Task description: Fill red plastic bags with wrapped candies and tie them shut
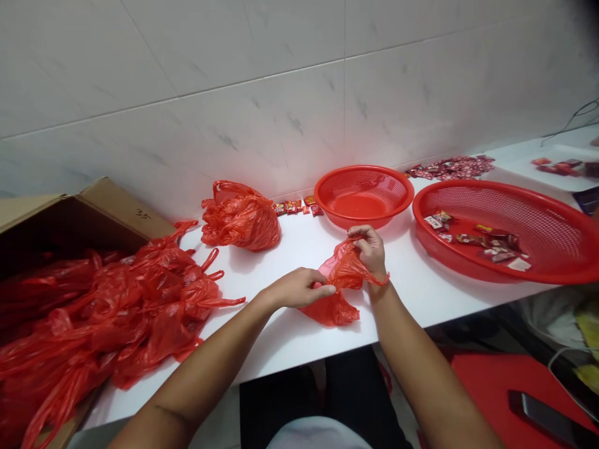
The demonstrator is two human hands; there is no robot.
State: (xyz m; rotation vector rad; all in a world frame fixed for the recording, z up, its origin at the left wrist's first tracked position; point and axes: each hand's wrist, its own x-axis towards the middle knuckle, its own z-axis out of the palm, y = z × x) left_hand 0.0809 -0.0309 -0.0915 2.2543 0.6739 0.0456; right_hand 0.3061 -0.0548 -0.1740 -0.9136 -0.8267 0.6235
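A person's two bare hands worked over a white, smooth-topped table (290, 358). Between them, near the table's front edge, was a crumpled, translucent red plastic bag (333, 307), its lower part spread low over the tabletop. The left hand (306, 288) had thumb and fingers closed on the bag's left side; the right hand (371, 249) pinched its upper edge between thumb and fingertips, and a strip of the plastic reached the right wrist.

The bag looked nearly weightless, soft and limp, probably slippery where its layers clung together, and likely to stretch or tear if pulled hard. Its gathered rim and handle strips seemed the best places to grip, with a light pinch on each side.

To the left, a heap of similar red plastic bags (154, 312) spilled from a brown cardboard box (126, 209). Behind stood a rounded, bulging red bag (246, 218) and a round red plastic basket (362, 206). To the right, a larger red perforated basket (556, 218) held small wrapped packets (498, 243).
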